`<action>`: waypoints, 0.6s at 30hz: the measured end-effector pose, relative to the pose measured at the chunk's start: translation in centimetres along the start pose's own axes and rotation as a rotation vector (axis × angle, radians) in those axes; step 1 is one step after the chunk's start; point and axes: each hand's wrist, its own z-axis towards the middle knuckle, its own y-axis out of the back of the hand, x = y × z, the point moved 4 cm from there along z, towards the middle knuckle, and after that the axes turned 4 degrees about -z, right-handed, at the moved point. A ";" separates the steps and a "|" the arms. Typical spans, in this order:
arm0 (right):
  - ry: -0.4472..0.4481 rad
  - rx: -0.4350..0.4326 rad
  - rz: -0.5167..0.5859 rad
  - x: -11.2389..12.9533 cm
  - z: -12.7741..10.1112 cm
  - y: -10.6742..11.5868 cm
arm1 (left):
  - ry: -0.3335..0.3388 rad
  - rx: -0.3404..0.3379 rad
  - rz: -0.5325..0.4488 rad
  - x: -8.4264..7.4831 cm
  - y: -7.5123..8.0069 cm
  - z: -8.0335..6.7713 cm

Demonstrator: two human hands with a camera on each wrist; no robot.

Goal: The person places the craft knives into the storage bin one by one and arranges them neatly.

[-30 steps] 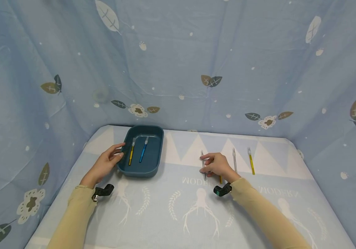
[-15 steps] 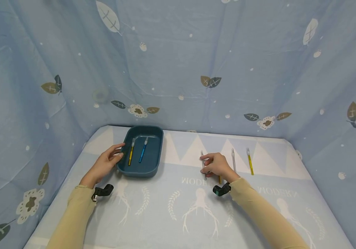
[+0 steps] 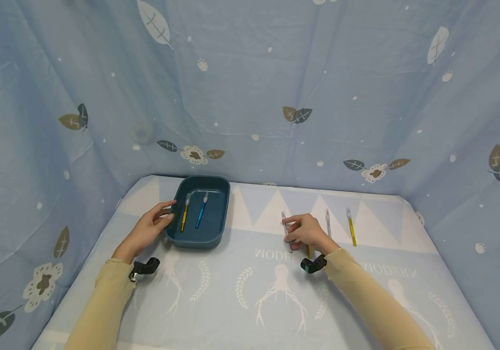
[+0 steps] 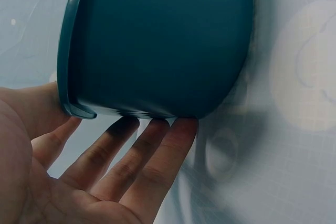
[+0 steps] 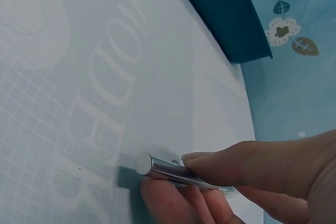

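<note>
Since the earlier head views, the near end of the silver pen (image 5: 170, 171) shifts slightly rightward with the right hand (image 3: 307, 231); the tray (image 3: 213, 216) keeps its place. Right hand: narrow, pinching the silver pen between thumb and fingers. Whether the pen is fully off the worktop (image 3: 215, 311) cannot be told. Pen axis: roughly fore-and-aft, capped end away from the person and angled slightly left. Tray: left of the pen, well apart, long axis also fore-and-aft. Left hand (image 3: 146, 229): holding the tray's left side, thumb at the rim, fingertips against the outer wall. Right hand is the nearer to the pen. Tray contents: yellow pen (image 3: 185, 214) and blue pen (image 3: 201, 211), apart. Right of the held pen: partly hidden yellow pen (image 3: 308, 251), second silver pen (image 3: 328, 224), outermost yellow pen (image 3: 352, 229). Worktop: pale, printed; blue curtain (image 3: 241, 82) behind and at both sides
</note>
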 end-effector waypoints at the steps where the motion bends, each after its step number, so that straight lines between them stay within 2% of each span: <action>1: -0.004 0.005 0.004 0.0 0.0 0.1 | 0.001 0.001 -0.002 0.0 0.0 0.0; 10: -0.018 0.041 0.034 0.2 -0.1 0.3 | -0.003 0.000 -0.005 0.0 0.0 0.0; 18: -0.020 0.034 0.071 0.0 -0.1 0.4 | 0.000 -0.002 -0.009 0.0 0.0 -0.1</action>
